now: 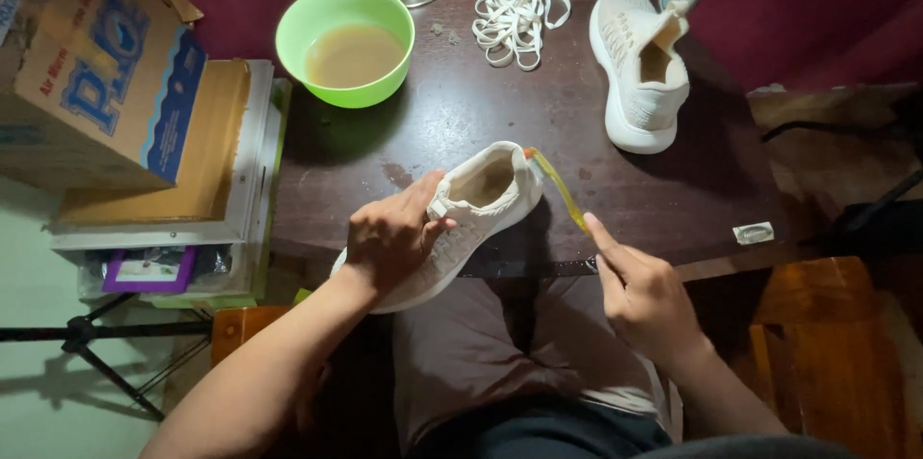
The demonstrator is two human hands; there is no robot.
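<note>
Head view: left hand (392, 238) fingers clamp white shoe (461, 219) (table edge); right hand (642, 294) fingers pinch yellow toothbrush (558, 190) at heel.

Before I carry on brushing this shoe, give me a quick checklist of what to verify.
1. Left hand grips the shoe over its laces: ok.
2. Right hand holds the yellow toothbrush by its handle: ok.
3. Brush head touches the shoe's heel collar: ok.
4. Shoe fully supported by the table: not ok, its toe overhangs the near edge above the lap.
5. Green bowl upright, holding cloudy liquid: ok.
6. Bristles wet enough: cannot tell.
</note>
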